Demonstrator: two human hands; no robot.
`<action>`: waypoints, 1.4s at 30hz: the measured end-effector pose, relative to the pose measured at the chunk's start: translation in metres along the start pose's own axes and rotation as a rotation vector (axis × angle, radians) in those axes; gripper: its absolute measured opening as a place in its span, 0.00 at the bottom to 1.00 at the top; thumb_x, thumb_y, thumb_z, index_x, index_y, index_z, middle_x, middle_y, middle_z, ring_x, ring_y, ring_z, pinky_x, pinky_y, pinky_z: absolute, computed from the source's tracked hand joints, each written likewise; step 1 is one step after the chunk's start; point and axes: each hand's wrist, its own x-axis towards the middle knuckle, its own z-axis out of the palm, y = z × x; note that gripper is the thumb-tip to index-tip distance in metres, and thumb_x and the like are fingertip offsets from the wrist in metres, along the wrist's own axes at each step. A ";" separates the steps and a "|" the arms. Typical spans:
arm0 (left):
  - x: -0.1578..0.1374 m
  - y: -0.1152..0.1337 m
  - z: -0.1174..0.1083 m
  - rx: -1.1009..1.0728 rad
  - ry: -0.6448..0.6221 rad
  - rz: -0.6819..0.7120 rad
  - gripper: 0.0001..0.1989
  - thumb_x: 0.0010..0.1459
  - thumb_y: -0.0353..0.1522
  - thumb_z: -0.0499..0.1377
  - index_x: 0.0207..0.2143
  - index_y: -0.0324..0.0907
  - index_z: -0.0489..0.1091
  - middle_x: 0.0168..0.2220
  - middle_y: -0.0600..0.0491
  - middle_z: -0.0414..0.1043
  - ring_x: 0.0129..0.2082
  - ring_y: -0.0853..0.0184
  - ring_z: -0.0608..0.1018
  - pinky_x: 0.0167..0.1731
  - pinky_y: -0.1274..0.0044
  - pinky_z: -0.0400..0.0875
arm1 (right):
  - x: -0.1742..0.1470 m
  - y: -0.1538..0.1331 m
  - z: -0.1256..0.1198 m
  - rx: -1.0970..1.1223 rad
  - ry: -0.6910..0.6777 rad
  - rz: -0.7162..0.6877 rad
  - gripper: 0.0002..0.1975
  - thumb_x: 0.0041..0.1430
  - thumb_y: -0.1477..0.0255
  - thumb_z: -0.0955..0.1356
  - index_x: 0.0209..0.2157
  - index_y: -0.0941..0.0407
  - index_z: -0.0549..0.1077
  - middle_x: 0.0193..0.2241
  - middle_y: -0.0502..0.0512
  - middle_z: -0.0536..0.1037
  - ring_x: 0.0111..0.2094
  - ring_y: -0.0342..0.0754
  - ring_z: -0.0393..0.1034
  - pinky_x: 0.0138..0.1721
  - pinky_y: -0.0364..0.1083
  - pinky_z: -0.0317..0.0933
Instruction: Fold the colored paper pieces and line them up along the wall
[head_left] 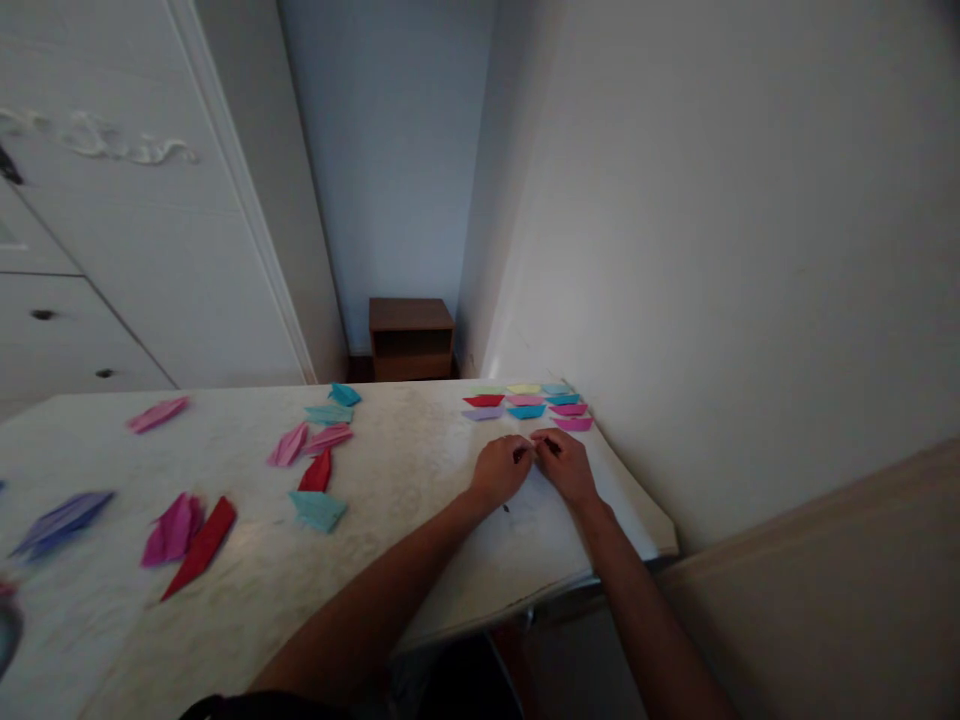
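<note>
Both hands meet over the right part of the table, fingertips pinched close together. My left hand (501,470) is curled, and my right hand (568,467) is bent in toward it. Whatever lies between their fingertips is hidden or too small to make out. Just beyond them, small folded paper boats stand in short rows. Nearest to the fingers are a magenta boat (573,424), a blue boat (526,411) and a lilac boat (483,413). A red boat (484,400) stands behind the lilac one. A small dark speck (506,508) lies below my left hand.
Crumpled folded papers lie across the left of the table (405,460), among them a red piece (201,548), a magenta piece (174,530), a purple piece (66,522) and a light teal piece (319,510). A wall (712,250) borders the table's right edge. A brown cabinet (411,315) stands beyond.
</note>
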 end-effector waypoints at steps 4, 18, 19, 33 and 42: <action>-0.028 0.007 -0.022 0.092 -0.147 0.120 0.12 0.54 0.25 0.56 0.40 0.37 0.77 0.39 0.46 0.77 0.40 0.62 0.77 0.45 0.73 0.71 | -0.003 0.001 0.000 -0.018 -0.005 -0.020 0.11 0.54 0.70 0.63 0.34 0.55 0.77 0.34 0.56 0.81 0.36 0.50 0.75 0.41 0.49 0.67; -0.160 -0.015 -0.147 0.082 0.238 -0.017 0.11 0.61 0.36 0.55 0.41 0.44 0.75 0.41 0.51 0.78 0.38 0.63 0.79 0.39 0.70 0.77 | -0.020 -0.007 -0.003 -0.063 -0.023 -0.005 0.13 0.55 0.67 0.63 0.35 0.57 0.77 0.35 0.59 0.81 0.36 0.52 0.75 0.42 0.50 0.68; -0.170 -0.024 -0.156 0.150 0.308 -0.007 0.11 0.61 0.37 0.55 0.41 0.43 0.75 0.42 0.50 0.78 0.40 0.62 0.79 0.41 0.69 0.77 | -0.021 -0.008 -0.003 -0.067 -0.025 -0.007 0.13 0.55 0.67 0.63 0.35 0.57 0.77 0.35 0.59 0.81 0.37 0.52 0.75 0.42 0.50 0.68; -0.240 -0.095 -0.191 0.770 0.493 -0.017 0.18 0.63 0.38 0.52 0.50 0.39 0.71 0.57 0.38 0.65 0.57 0.48 0.69 0.51 0.56 0.69 | -0.043 -0.024 0.003 -0.362 -0.135 -0.209 0.14 0.59 0.71 0.62 0.41 0.56 0.77 0.44 0.62 0.78 0.48 0.56 0.70 0.54 0.58 0.63; -0.247 -0.095 -0.185 0.713 0.472 -0.058 0.19 0.64 0.38 0.50 0.51 0.39 0.70 0.58 0.37 0.63 0.56 0.48 0.69 0.50 0.55 0.70 | -0.051 -0.040 0.011 -0.493 -0.151 -0.137 0.16 0.59 0.73 0.61 0.44 0.57 0.76 0.47 0.64 0.77 0.51 0.56 0.70 0.55 0.56 0.63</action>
